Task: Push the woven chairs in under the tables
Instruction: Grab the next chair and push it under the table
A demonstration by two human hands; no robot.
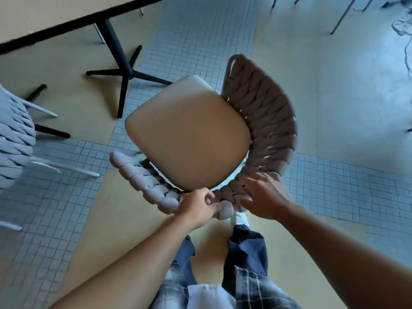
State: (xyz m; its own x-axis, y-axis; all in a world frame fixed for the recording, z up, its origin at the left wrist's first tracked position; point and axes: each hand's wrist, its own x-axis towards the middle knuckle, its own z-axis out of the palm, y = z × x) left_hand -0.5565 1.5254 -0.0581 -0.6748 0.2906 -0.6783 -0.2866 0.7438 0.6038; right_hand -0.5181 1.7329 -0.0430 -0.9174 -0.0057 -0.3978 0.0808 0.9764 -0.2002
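Chair (187, 134) front toward table (44, 16), backrest gripped — two-handed

no readable text, labels, brands, numbers or signs anywhere

The table (44, 16) is chopped off by the top and left edges. The grey chair (13, 139) is half out of frame on the left. The brown chair (263, 112) hides most of its legs under the seat. The left hand (198, 208) has its fingertips tucked behind the woven back. The right hand (265, 195) is blurry, so I can't tell if it's gripping or resting. The cords (401, 27) in the top right are a smear.
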